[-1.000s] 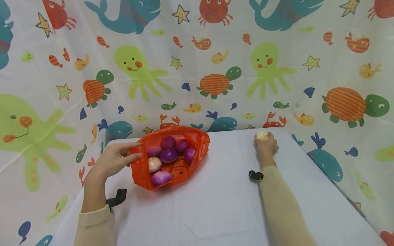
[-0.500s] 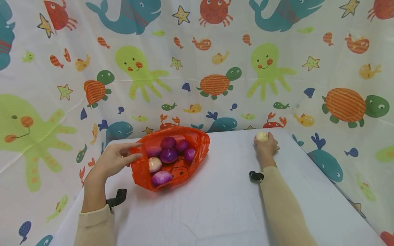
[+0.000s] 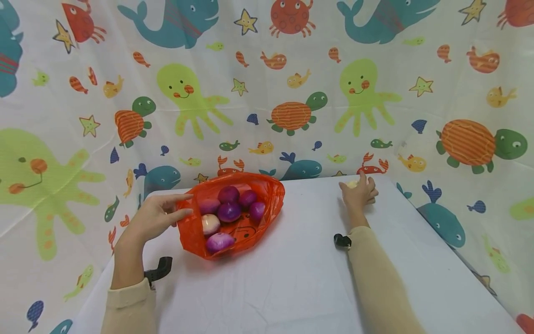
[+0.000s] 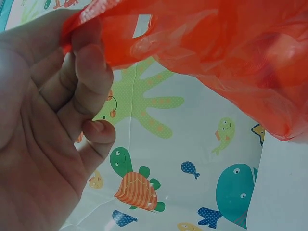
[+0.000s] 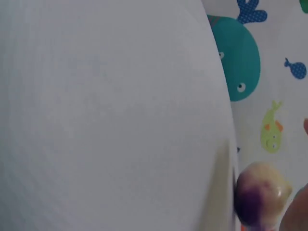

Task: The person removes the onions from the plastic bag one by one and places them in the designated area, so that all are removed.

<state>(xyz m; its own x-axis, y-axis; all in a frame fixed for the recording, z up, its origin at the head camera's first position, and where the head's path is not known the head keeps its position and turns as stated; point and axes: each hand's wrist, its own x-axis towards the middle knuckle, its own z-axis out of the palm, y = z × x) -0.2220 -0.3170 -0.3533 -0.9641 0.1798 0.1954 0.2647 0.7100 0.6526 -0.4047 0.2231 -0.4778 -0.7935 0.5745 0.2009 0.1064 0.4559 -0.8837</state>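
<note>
A white sheet (image 3: 250, 69) printed with octopuses, turtles, whales, crabs and fish hangs behind and to both sides of the white surface (image 3: 292, 287). On the surface, left of centre and toward the far edge, lies the red bag (image 3: 189, 239), its mouth spread so that its inside shows, with black lines printed on the film. Two beige sleeves (image 3: 381, 278) reach in from the near side. The left hand (image 3: 154, 215) is at the bag's left rim; in the left wrist view its thumb and fingers pinch the red film. The right hand (image 3: 359, 194) is well apart from the bag, near the far right of the surface, with its thumb and fingers spread wide around a pale onion (image 5: 262, 195). That onion rests on the surface and shows a purple patch in the right wrist view, with a fingertip just beside it; whether they touch, I cannot tell. Seven onions (image 3: 229, 212) are visible in the bag: six purple, one of them dimmer by the left wall, and one pale. A small black mount (image 3: 343, 240) sits at each wrist.
</note>
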